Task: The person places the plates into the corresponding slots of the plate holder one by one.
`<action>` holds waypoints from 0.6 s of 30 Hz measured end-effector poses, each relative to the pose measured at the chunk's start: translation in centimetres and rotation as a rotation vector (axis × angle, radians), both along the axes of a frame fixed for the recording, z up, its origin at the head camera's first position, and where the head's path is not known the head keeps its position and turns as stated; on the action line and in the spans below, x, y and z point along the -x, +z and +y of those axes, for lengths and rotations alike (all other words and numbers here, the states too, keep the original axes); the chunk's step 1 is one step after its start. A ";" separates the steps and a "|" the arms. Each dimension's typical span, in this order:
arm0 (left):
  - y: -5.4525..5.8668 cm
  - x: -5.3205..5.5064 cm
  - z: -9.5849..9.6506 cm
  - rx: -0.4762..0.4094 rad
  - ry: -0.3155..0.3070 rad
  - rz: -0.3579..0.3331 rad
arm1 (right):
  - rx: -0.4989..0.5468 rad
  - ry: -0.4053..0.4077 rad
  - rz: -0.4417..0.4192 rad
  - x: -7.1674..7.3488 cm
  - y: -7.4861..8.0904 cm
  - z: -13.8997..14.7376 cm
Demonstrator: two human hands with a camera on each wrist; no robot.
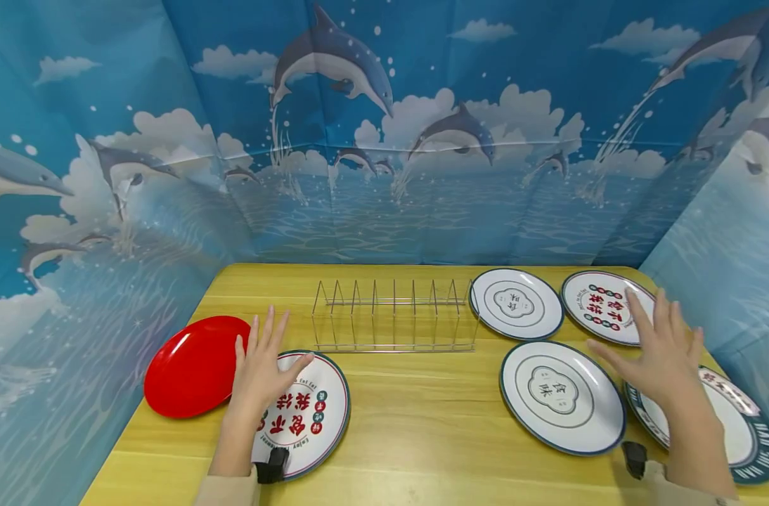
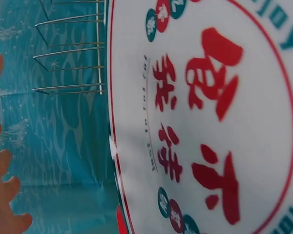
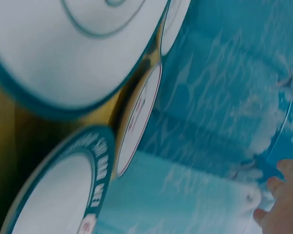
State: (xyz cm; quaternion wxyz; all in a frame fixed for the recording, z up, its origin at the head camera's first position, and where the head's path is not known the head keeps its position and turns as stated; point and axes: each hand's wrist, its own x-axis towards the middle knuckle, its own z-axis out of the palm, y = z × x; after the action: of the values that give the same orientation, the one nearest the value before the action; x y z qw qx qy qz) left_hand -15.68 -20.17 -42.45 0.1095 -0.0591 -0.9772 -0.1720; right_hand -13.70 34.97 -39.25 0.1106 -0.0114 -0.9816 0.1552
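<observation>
My left hand point(image 1: 266, 369) is spread over a white plate with red characters point(image 1: 321, 422), its fingers straight and holding nothing. Left of it lies a red plate point(image 1: 195, 365), partly behind the fingers. On the right, my right hand point(image 1: 666, 362) is spread above a white plate with a wide green lettered rim point(image 1: 760, 450) and holds nothing. Just left of that hand lies a white plate with a flower-shaped emblem point(image 1: 555, 397). Beyond the fingertips is another plate with red characters point(image 1: 596, 309). In the left wrist view, the red-character plate point(image 2: 195, 126) fills most of the picture.
A wire plate rack point(image 1: 393, 320) stands at the back middle of the wooden table point(image 1: 422, 414). Close to its right end lies a second emblem plate point(image 1: 517, 303). A dolphin-printed cloth point(image 1: 372, 211) hangs behind and along both sides.
</observation>
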 end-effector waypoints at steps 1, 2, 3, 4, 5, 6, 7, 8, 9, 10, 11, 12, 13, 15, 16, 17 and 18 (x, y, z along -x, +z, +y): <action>0.1 0.2 0.0 -0.061 -0.009 -0.006 | 0.016 -0.022 0.023 -0.3 0.0 0.6; 0.2 0.4 0.1 -0.135 -0.018 -0.015 | 0.037 -0.046 0.044 -0.6 0.0 1.3; 0.4 0.6 0.1 -0.214 -0.030 -0.022 | 0.064 -0.072 0.063 -0.9 -0.2 2.0; 0.5 0.7 0.1 -0.296 -0.042 -0.026 | 0.096 -0.097 0.084 -1.2 -0.5 3.0; 0.6 0.9 0.2 -0.380 -0.050 -0.032 | 0.130 -0.125 0.104 -1.4 -1.1 4.1; 0.7 1.1 0.2 -0.468 -0.065 -0.035 | 0.164 -0.157 0.124 -1.5 -1.8 5.4; 0.8 1.3 0.2 -0.553 -0.084 -0.036 | 0.200 -0.190 0.157 -1.6 -2.9 7.0; 0.8 1.4 0.2 -0.633 -0.100 -0.037 | 0.234 -0.218 0.200 -1.7 -4.3 8.8; 0.8 1.6 0.3 -0.702 -0.116 -0.036 | 0.270 -0.255 0.244 -1.7 -5.7 10.6; 0.8 1.9 0.3 -0.766 -0.129 -0.038 | 0.302 -0.301 0.265 -1.7 -7.1 12.3; 0.8 2.1 0.3 -0.822 -0.141 -0.039 | 0.343 -0.360 0.282 -1.7 -8.4 13.9; 0.7 2.3 0.3 -0.871 -0.155 -0.041 | 0.393 -0.435 0.283 -1.8 -9.6 15.3; 0.7 2.5 0.3 -0.912 -0.158 -0.045 | 0.424 -0.514 0.276 -1.9 -10.7 16.4; 0.6 2.9 0.4 -0.980 -0.152 -0.058 | 0.491 -0.670 0.230 -2.3 -11.8 17.7; 0.5 3.1 0.4 -1.002 -0.143 -0.066 | 0.495 -0.722 0.187 -2.6 -12.2 18.1; 0.4 3.3 0.4 -1.028 -0.139 -0.075 | 0.467 -0.735 0.183 -3.1 -12.4 18.5; 0.3 3.5 0.5 -1.057 -0.133 -0.086 | 0.362 -0.674 0.158 -3.9 -12.7 18.9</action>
State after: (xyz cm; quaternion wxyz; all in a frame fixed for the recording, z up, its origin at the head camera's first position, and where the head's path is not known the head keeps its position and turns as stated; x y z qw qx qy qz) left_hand -19.17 -19.69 -42.15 0.0731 -0.0506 -0.7549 -0.6498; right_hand -9.83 53.84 -51.96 0.2267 -0.3408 -0.8679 0.2813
